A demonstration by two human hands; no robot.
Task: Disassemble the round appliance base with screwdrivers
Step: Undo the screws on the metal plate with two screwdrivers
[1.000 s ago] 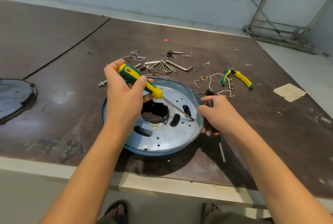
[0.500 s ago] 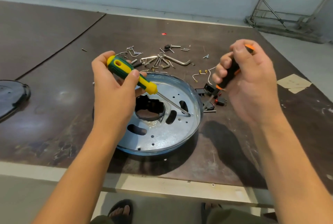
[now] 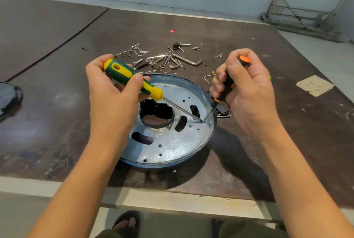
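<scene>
Head view: the round base point(image 3: 172, 142) lies flat, open side up, on the dark counter point(image 3: 57, 113), close to its near edge, where a pale strip runs just below the rim. To the left, a wide stretch of counter separates the base from a dark round lid point(image 3: 9, 96), which the frame edge cuts off. Beyond the far rim lies a scatter of screws, hex keys and wire clips point(image 3: 168, 59). Small black parts point(image 3: 223, 108) sit just beside the right rim, and a paper scrap point(image 3: 314, 85) lies well apart at right.

Our left hand point(image 3: 113, 101) curls round the green-and-yellow screwdriver point(image 3: 132, 79), thumb on top of the handle. Its long axis runs from upper left down to lower right, with the tip on the plate near the right rim, beside a slot.

Our right hand point(image 3: 247, 96) grips the black-and-orange screwdriver point(image 3: 228, 84), fingers wrapped about the handle. This one stands steeper — butt up and right, tip down and left. The two tips meet at nearly the same spot — whether they touch, we cannot tell.
</scene>
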